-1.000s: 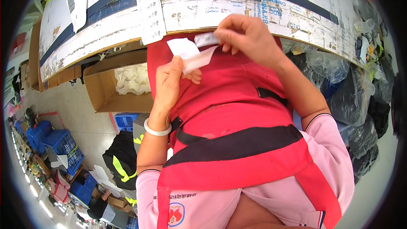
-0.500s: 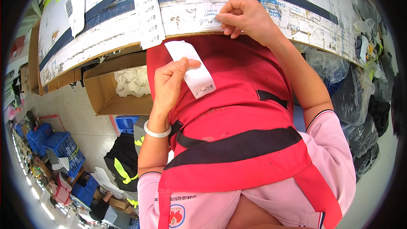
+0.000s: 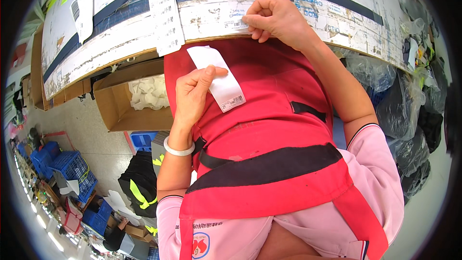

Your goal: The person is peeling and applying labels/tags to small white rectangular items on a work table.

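My left hand [image 3: 191, 91] is closed on a long white label strip [image 3: 226, 84], the thumb lying across its face. The strip hangs tilted in front of the red apron [image 3: 274, 96], and a small barcode is printed at its lower end. At the front edge of the worktable [image 3: 207, 24], my right hand [image 3: 276, 21] has its thumb and forefinger pinched together at a small white barcode label [image 3: 239, 25]. Part of that label is hidden under the fingertips. Left of it, a sheet of barcode labels [image 3: 166, 19] lies partly over the table's edge.
Another white label sheet [image 3: 85, 13] lies further left on the table. Below the table edge stands an open cardboard box [image 3: 115, 108] with crumpled pale strips inside. Clear and dark plastic bags [image 3: 397, 101] crowd the right side. Blue crates [image 3: 74, 168] stand on the floor at left.
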A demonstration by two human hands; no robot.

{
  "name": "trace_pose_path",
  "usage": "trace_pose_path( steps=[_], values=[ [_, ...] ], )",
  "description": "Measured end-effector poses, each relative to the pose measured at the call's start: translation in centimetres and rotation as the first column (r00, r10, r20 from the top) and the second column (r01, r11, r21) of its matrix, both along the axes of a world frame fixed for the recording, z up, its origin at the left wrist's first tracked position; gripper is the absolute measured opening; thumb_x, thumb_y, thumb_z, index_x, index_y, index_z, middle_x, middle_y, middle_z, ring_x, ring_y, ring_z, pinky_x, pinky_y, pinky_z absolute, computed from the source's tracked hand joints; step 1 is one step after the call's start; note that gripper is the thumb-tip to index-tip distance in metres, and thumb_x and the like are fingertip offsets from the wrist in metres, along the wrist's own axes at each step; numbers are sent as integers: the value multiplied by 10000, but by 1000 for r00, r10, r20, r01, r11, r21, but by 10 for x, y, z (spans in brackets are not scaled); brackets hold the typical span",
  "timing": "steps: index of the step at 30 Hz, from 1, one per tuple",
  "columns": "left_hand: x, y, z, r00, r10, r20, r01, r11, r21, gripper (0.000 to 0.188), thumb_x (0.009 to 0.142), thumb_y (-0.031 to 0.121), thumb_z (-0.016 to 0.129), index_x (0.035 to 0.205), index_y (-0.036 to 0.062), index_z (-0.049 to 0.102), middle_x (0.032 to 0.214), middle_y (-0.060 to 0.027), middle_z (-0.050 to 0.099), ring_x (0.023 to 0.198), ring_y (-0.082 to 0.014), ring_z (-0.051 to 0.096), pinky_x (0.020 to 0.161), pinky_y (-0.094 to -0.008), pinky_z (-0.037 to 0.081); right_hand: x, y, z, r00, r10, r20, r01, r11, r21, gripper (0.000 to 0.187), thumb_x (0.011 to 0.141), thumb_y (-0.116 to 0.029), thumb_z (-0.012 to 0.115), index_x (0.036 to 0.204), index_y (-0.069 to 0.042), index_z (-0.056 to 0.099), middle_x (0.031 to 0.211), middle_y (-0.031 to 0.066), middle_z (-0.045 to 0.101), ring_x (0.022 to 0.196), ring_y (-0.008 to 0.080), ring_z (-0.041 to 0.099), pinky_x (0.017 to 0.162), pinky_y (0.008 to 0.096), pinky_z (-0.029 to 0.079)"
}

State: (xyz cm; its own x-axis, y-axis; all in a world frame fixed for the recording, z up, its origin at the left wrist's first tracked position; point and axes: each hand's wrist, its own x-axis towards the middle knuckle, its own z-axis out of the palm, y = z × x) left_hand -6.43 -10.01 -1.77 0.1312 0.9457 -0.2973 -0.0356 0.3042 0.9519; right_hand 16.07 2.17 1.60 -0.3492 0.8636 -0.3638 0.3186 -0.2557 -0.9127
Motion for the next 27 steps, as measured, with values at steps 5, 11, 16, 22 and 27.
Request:
trace_pose_path(
  steps=[5, 11, 16, 22, 27],
  values=[
    [0, 0, 0, 1000, -9, -3, 9, 1000, -10, 340, 980, 288, 549, 956, 0, 728, 878, -51, 709, 794, -78, 584, 715, -221, 441, -1, 0, 1, 1000, 7, 11, -8, 1000, 12, 186, 901, -195, 646, 865, -15, 617, 714, 37, 632, 612, 84, 613, 541, 205, 516],
    [0, 1, 1, 999, -47, -7, 47, 998, -44, 402, 987, 329, 523, 983, -27, 710, 927, -64, 701, 870, -109, 597, 825, -249, 437, -7, 0, 4, 995, 31, 96, -37, 997, 61, 188, 900, -189, 644, 844, -14, 606, 712, 36, 630, 607, 88, 615, 536, 206, 515],
    [7, 3, -3, 1000, -7, 12, 7, 1000, -5, 344, 999, 252, 510, 967, -23, 714, 906, -48, 700, 820, -83, 590, 748, -225, 441, -1, 5, 9, 987, 43, 153, -54, 996, 69, 176, 905, -172, 632, 850, -7, 606, 714, 36, 629, 595, 90, 611, 519, 206, 507],
    [-1, -7, 4, 984, -3, 177, 20, 995, -94, 429, 1030, 281, 407, 1034, -54, 676, 955, -90, 687, 863, -123, 614, 795, -247, 470, 63, 45, 9, 961, -268, 66, 227, 904, 363, 153, 917, -176, 620, 911, -26, 650, 717, 15, 630, 613, 67, 593, 549, 204, 499],
    [6, -7, -5, 981, 17, 195, -12, 1000, -29, 260, 968, 168, 548, 1079, -42, 653, 949, -102, 675, 772, -119, 629, 682, -247, 509, 135, 105, -22, 691, -450, 565, 98, 834, 544, 237, 841, -296, 704, 896, -70, 660, 707, 11, 636, 605, 81, 591, 550, 243, 476]
  ],
)
